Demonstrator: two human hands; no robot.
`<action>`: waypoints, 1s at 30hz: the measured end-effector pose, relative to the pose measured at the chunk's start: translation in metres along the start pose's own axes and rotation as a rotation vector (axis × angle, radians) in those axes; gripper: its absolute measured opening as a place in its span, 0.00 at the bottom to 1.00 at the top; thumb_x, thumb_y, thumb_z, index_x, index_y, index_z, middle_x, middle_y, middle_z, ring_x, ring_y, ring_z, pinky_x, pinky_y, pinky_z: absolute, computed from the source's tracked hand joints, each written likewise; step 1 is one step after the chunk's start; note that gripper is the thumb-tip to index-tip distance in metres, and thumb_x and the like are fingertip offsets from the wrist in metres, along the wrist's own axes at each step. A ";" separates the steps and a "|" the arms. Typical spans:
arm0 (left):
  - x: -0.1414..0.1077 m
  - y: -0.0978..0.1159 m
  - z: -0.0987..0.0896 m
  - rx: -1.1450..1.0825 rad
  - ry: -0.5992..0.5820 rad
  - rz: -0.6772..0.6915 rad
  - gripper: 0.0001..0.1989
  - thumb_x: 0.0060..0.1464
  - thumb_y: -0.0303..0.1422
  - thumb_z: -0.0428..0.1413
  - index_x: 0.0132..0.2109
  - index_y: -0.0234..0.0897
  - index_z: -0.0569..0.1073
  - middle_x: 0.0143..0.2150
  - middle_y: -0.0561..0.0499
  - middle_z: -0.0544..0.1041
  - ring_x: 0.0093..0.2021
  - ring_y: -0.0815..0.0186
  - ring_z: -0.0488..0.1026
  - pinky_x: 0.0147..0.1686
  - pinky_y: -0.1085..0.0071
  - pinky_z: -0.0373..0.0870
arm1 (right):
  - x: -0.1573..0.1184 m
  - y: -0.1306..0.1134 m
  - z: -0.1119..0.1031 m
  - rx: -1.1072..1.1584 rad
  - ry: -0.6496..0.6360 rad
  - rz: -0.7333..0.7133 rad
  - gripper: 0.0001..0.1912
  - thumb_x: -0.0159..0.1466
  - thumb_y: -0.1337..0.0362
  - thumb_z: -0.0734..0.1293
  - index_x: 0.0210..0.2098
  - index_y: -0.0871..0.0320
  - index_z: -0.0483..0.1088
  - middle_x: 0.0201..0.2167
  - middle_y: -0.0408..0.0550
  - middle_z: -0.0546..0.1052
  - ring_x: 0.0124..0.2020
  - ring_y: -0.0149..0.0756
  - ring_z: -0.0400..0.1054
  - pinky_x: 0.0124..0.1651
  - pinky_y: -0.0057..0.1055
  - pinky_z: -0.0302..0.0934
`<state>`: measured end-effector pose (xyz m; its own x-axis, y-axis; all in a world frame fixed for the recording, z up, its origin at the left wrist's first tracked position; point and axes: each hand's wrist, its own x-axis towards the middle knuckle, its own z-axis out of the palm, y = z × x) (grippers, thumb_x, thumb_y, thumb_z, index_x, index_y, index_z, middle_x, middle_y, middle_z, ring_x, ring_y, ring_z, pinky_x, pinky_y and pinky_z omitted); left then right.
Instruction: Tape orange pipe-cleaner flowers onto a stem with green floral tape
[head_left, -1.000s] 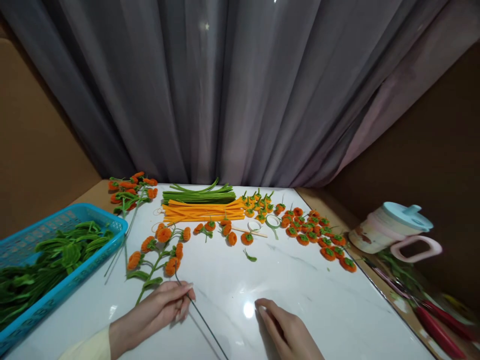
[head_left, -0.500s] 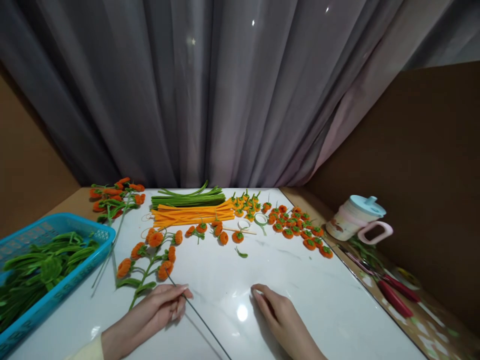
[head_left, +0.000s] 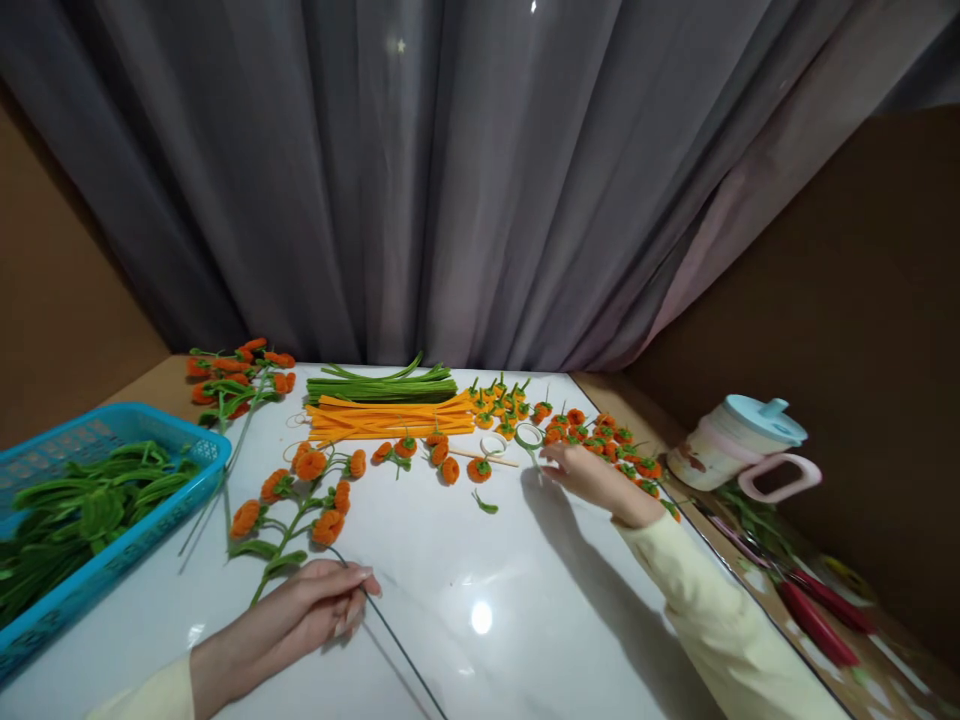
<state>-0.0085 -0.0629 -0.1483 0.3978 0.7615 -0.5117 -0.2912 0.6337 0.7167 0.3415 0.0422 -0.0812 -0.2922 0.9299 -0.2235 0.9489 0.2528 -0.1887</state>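
In the head view, a dark wire (head_left: 401,648) is pinched between the thumb and fingers of the left hand (head_left: 315,605), held at a slant, presumably so that its length is left free; whether its upper end is joined to the flower spray (head_left: 289,535) just beyond cannot be told. The right hand (head_left: 592,478) is stretched across the bench (head_left: 450,570) to the green tape roll (head_left: 517,438), with fingers bent beside its loose tail; whether that tail is gripped cannot be told. The roll is laid flat, its tail turned nearward, probably for easy pickup. Orange strips (head_left: 390,418) and green strips (head_left: 382,388) are bundled by colour, and leaves (head_left: 105,505) are gathered in a blue basket (head_left: 217,450), apparently for sorting.
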 end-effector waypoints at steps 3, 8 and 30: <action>-0.001 0.000 0.003 0.010 0.003 -0.006 0.15 0.39 0.40 0.66 0.26 0.29 0.77 0.14 0.53 0.65 0.18 0.72 0.60 0.22 0.75 0.59 | 0.037 0.002 -0.002 -0.059 0.049 0.070 0.12 0.64 0.68 0.60 0.45 0.63 0.68 0.48 0.58 0.70 0.43 0.39 0.68 0.41 0.28 0.59; -0.002 0.001 0.005 0.019 0.026 -0.004 0.15 0.39 0.40 0.66 0.25 0.29 0.76 0.15 0.51 0.68 0.18 0.72 0.61 0.22 0.75 0.58 | 0.061 -0.007 0.010 -0.135 0.015 0.180 0.11 0.63 0.63 0.64 0.43 0.63 0.68 0.45 0.53 0.71 0.42 0.38 0.68 0.43 0.37 0.64; -0.004 0.005 0.000 0.066 -0.090 0.023 0.12 0.47 0.37 0.61 0.28 0.30 0.78 0.18 0.50 0.69 0.21 0.71 0.63 0.24 0.74 0.58 | -0.002 -0.057 -0.040 0.941 -0.364 -0.289 0.16 0.58 0.52 0.65 0.33 0.59 0.64 0.29 0.49 0.76 0.29 0.31 0.64 0.32 0.28 0.55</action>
<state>-0.0110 -0.0623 -0.1425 0.4692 0.7585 -0.4524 -0.2447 0.6038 0.7586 0.2928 0.0368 -0.0319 -0.6594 0.6911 -0.2960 0.4074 -0.0024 -0.9133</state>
